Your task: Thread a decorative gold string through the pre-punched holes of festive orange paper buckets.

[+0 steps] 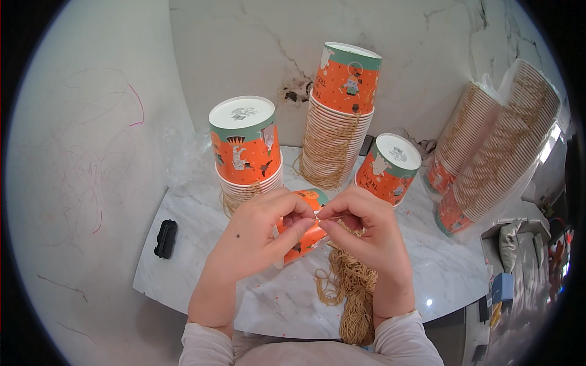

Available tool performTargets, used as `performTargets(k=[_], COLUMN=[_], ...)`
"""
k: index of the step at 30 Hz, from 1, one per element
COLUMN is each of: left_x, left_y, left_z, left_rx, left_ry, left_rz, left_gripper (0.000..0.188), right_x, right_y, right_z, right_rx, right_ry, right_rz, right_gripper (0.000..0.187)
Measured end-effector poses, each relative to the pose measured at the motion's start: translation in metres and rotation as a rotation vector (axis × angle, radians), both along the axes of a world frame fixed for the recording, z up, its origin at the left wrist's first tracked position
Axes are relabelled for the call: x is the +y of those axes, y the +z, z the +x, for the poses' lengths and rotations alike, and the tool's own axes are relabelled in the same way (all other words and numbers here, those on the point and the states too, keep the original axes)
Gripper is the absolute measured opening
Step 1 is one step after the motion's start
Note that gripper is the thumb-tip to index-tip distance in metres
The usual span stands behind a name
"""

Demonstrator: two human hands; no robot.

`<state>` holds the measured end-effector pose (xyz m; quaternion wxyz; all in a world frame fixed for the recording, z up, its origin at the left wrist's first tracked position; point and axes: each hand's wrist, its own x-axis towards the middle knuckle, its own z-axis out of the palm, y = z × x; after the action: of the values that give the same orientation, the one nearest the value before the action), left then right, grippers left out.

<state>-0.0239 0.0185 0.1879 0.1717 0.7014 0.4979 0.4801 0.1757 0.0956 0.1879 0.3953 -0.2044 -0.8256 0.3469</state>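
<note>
My left hand (256, 232) and my right hand (372, 232) meet at the middle of the table, thumb and forefinger of each pinched together. Their fingertips almost touch, and whatever tiny thing they pinch is too small to make out. Just beneath them an orange and green paper cup (312, 238) lies on its side, partly covered by my left hand. A bundle of tan cord (354, 287) runs from under my right hand toward the table's near edge, with loose loops to its left.
Behind my hands stand upside-down cups: a short stack (245, 152), a tall stack (342, 116) with cords hanging down it, and another cup (390, 168). Plastic-wrapped cup stacks (500, 146) lean at right. A black clip-like object (165, 239) lies at left on the marble-patterned table (274, 311).
</note>
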Motion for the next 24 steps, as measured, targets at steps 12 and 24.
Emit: performTargets(k=[12,24], left_x=[-0.001,0.025], left_y=[-0.003,-0.038], left_z=[-0.01,-0.006], left_rx=[0.083,0.373], left_ry=[0.162,0.158], left_rz=[0.033,-0.309], left_gripper=[0.012,0.039], right_x=[0.001,0.008], right_y=[0.001,0.002], right_z=[0.0,0.004], right_rx=[0.098,0.116], right_ry=[-0.016,-0.133], right_rz=[0.01,0.11], right_gripper=[0.009,0.009])
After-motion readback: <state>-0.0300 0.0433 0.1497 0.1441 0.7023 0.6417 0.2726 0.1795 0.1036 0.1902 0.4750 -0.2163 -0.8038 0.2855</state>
